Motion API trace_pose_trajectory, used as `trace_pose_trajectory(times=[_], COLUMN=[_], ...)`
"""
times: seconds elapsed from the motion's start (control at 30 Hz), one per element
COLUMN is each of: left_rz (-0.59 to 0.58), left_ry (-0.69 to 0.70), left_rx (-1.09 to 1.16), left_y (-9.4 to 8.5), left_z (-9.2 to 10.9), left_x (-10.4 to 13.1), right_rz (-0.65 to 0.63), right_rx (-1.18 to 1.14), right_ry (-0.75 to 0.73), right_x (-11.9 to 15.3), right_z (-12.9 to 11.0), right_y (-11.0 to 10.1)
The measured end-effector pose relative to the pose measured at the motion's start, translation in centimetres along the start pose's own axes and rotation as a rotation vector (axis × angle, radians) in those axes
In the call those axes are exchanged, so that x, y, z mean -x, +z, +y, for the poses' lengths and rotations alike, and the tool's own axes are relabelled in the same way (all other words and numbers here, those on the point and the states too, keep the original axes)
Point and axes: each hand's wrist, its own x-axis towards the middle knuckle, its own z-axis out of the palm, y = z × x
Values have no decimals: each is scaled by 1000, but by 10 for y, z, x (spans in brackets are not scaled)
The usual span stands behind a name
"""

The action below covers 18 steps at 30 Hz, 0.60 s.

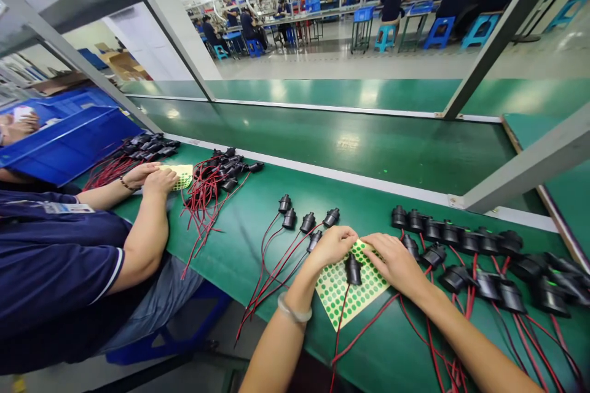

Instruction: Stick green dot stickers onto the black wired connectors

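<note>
A pale yellow sheet of round green stickers (364, 301) lies on the bench, its far corner bent up between my hands. My left hand (334, 245), with a pale bangle on the wrist, pinches that corner from the left. Closed on the same corner from the right is my right hand (396, 261), fingertips close to the left ones. Whether a single sticker is between the fingers cannot be made out. A black cylindrical connector (353, 270) with red and black wires rests on the sheet, just below my fingers.
Several wired black connectors (308, 222) stand left of my hands; rows of more (449, 232), some with green dots, are at the right. A co-worker's hands (159, 178) hold another sticker sheet beside a connector pile (225, 166). A blue bin (69, 141) and metal frame posts (488, 37) border the bench.
</note>
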Motion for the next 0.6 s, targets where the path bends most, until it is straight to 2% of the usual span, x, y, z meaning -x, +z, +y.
trace_pose_trajectory(times=[0.23,0.6], left_rz=[-84,-86], left_ry=[49,44], left_rx=[-55,-185], left_y=[-5,-2], left_z=[0,-3], left_x=[3,0], right_rz=[-16,86], right_rx=[47,85], right_ry=[-1,-39], right_x=[2,1], right_z=[3,-5], right_y=[4,1])
